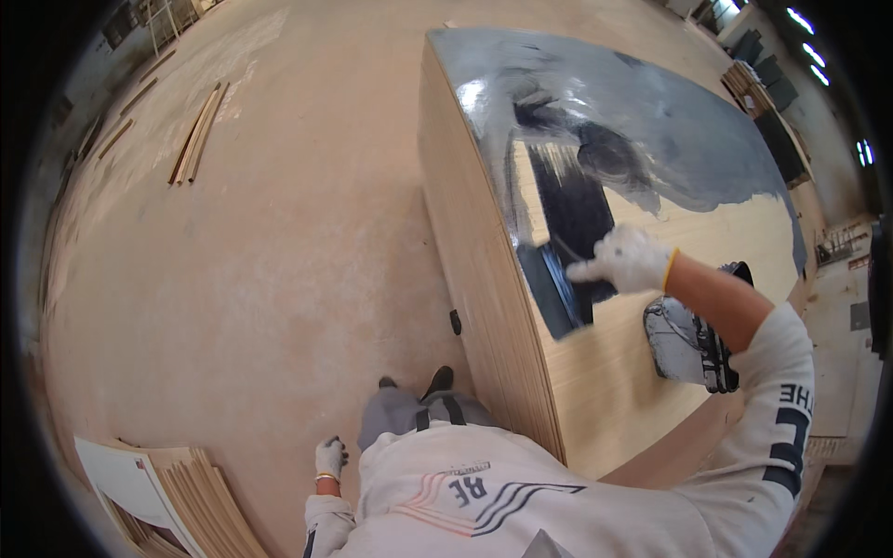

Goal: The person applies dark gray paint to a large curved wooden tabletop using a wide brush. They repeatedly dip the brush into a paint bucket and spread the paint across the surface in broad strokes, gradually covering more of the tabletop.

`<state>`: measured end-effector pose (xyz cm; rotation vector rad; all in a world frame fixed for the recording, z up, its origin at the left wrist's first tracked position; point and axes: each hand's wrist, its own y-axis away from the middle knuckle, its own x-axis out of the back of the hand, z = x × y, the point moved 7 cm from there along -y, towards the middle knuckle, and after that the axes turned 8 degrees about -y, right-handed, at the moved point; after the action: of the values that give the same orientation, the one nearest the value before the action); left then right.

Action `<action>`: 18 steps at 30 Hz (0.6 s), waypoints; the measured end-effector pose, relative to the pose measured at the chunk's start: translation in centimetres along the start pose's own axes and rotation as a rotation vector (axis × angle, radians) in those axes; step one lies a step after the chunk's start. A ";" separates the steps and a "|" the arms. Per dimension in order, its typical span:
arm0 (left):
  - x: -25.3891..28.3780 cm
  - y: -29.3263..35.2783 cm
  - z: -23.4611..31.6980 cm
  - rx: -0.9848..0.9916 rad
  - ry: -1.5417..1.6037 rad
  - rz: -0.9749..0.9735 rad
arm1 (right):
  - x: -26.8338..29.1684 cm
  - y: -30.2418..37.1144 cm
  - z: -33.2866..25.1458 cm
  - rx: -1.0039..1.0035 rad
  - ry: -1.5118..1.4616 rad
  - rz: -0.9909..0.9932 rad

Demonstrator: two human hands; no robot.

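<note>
My right hand [637, 260], in a white glove with a yellow cuff, is closed on a wide flat brush [558, 272] with a bluish face. The brush lies against the top panel of a tall board stack [651, 409], at the lower end of a black stroke [567, 200]. Grey-black wet paint [707, 130] covers the panel's far part, while its near part is pale bare wood. A paint-smeared container [676, 339] with black inside stands on the panel below my right forearm. My left hand [330, 458], also gloved, hangs beside my leg with its fingers loosely curled and nothing visible in it.
The stack's long side [484, 279] rises right beside my feet. More boards [186, 493] stand at the lower left. Wood strips [198, 135] lie on the floor at the far left. Further stacked boards [777, 130] are at the far right.
</note>
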<state>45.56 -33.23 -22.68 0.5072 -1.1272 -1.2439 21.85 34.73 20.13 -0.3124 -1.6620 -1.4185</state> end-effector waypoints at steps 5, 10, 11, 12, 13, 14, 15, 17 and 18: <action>-2.2 1.0 -0.1 0.000 -0.134 -0.073 | 3.4 -1.9 5.2 -0.235 -0.066 0.115; -0.8 0.4 3.3 -0.109 -0.079 -0.022 | 8.3 -9.8 14.4 -0.381 -0.114 0.320; -0.4 0.5 3.8 -0.114 -0.057 -0.007 | 8.6 -11.2 16.0 -0.396 -0.134 0.325; 0.1 0.8 3.9 -0.115 -0.039 0.007 | 9.1 -11.8 16.1 -0.411 -0.156 0.325; 0.6 1.2 3.7 -0.116 -0.032 0.021 | 9.1 -11.8 15.7 -0.361 -0.136 0.337; 1.0 1.8 3.5 -0.115 -0.015 0.041 | 8.9 -11.3 15.4 -0.313 -0.117 0.349; 1.7 2.7 2.6 -0.106 -0.004 0.062 | 8.7 -10.4 13.7 -0.262 -0.104 0.355; 2.3 3.6 -0.4 -0.052 0.040 0.082 | 6.2 -8.1 9.4 -0.150 -0.074 0.231; 2.5 3.7 -3.0 -0.005 0.070 0.083 | 5.2 -7.1 8.2 -0.100 -0.081 0.158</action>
<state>49.70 -35.17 -19.93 0.4921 -1.0751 -1.1483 10.22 37.99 19.92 -0.5527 -1.5961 -1.3873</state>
